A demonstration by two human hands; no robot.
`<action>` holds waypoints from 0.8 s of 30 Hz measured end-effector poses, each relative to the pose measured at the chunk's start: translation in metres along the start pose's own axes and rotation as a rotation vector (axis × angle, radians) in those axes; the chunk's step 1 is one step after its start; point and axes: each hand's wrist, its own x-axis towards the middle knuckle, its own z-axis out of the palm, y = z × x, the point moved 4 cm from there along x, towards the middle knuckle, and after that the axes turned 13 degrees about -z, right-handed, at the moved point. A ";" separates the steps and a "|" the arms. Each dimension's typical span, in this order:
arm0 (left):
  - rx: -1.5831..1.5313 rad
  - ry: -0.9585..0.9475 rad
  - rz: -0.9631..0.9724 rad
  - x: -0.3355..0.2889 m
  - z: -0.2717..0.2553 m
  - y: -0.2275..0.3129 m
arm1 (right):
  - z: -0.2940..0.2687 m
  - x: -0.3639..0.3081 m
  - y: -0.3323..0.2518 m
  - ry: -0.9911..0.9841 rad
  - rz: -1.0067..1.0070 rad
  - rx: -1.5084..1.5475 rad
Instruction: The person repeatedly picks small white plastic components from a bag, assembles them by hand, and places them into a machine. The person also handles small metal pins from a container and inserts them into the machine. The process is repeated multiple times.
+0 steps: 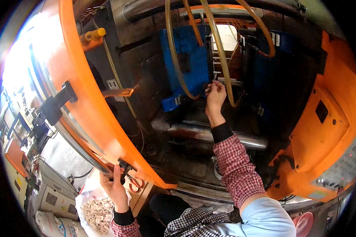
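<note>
The person's right hand point(216, 96) reaches deep into an opening in a machine, its bent fingers drawn together at the lower inner edge of a blue block point(197, 63). A small pale piece point(216, 74) shows just beyond the fingertips, within the gap beside that block. The left hand point(114, 185) is at the lower part of an orange door point(95, 114), thumb pointing up beside a black fitting point(125, 166), the other fingers partly hidden at the door's edge. In this dim, curved view one cannot tell whether the fingers of either hand are closed on anything.

Yellowish hoses point(221, 51) hang in loops around the right hand, and a shiny steel bar point(194, 131) runs across below it, passing behind the forearm. Both forearms wear red-and-white checked sleeves point(239, 170) with dark cuffs. Near the left hand, scissors point(136, 182) with orange handles lie on a brown surface point(141, 200), and a white bag point(84, 197) of small pale pieces point(99, 215) sits beside the left wrist. A pinkish-red container point(303, 224) stands at the lower right, below an orange panel with buttons point(340, 170).
</note>
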 end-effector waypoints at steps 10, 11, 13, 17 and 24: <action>0.044 0.081 0.023 0.001 -0.001 -0.005 | 0.009 0.103 0.096 0.110 0.011 -0.442; 0.071 0.088 0.043 0.001 -0.002 -0.005 | 0.013 0.105 0.099 0.099 0.012 -0.485; 0.067 0.080 0.054 0.002 0.002 -0.004 | 0.013 0.129 0.107 0.090 -0.025 -0.367; 0.050 0.126 0.063 0.004 -0.001 -0.010 | 0.030 0.130 0.110 0.124 0.136 0.023; 0.057 0.109 0.046 0.000 0.004 -0.006 | 0.041 0.158 0.135 0.093 0.114 0.090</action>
